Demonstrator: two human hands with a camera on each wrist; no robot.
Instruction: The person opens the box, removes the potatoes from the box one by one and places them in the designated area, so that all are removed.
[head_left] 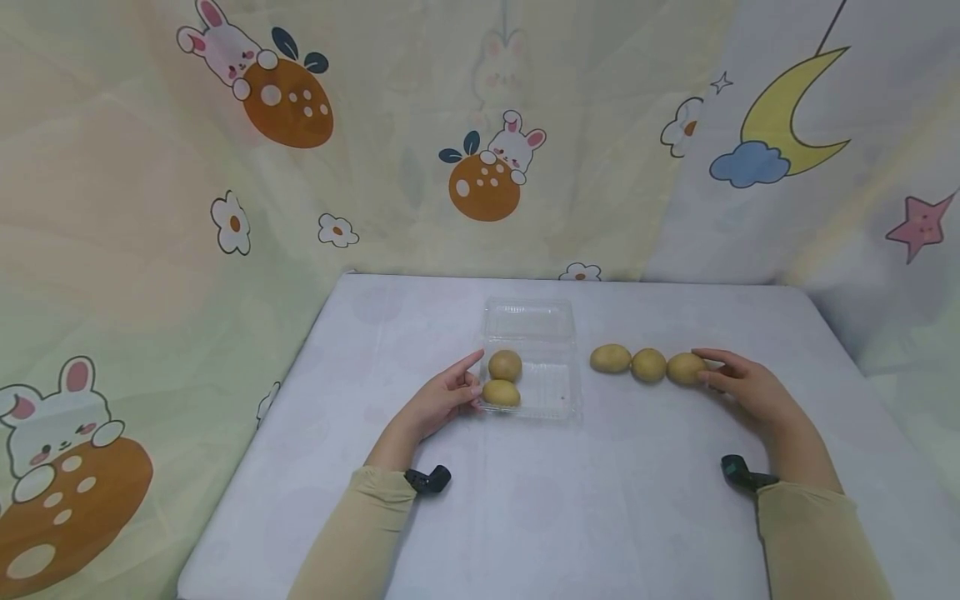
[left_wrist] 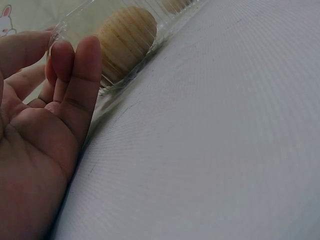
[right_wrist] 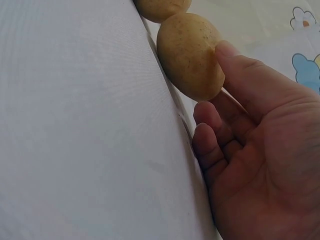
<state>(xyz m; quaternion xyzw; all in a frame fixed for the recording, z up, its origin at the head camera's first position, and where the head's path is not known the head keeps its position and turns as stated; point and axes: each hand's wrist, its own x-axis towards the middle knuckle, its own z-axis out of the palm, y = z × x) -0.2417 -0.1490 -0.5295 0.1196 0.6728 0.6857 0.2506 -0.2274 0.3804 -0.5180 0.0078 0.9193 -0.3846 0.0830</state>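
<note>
A clear plastic clamshell box lies with its lid folded back away from me. Two small yellow-brown potatoes sit in its left part, a rear potato and a front potato. My left hand is at the box's left side, thumb and fingers holding its edge; in the left wrist view a potato shows through the ribbed wall. To the right, my right hand pinches the rightmost potato of a row between thumb and fingers. That potato is close over the cloth.
A middle potato and a left potato complete the row, right of the box. White cloth covers the table. A printed curtain hangs behind the table's back edge and along its sides.
</note>
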